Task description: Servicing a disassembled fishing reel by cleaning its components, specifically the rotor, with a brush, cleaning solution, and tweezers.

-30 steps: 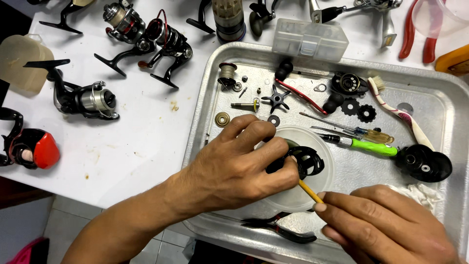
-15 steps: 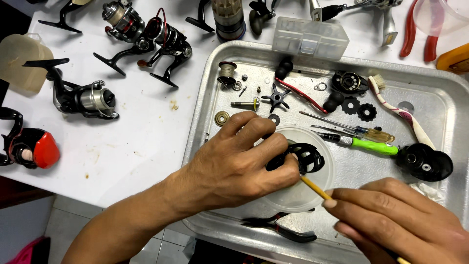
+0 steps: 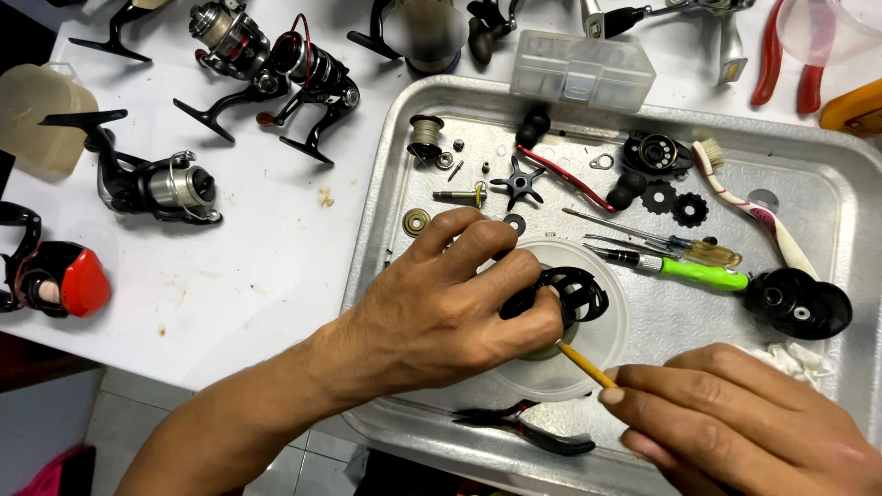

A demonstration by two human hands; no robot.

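Left hand [image 3: 441, 303] clamps the black reel part [image 3: 560, 294] over the clear round lid [image 3: 606, 354] in the metal tray [image 3: 386, 230], while right hand [image 3: 735, 422] pinches a thin yellow stick [image 3: 588, 365], angled up-left, tip touching the part's underside.

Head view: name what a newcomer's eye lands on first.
Two hands meet at the centre: the left hand grips a black reel part over a clear round lid, the right hand pokes it with a yellow stick. Around them, a metal tray holds scattered parts.
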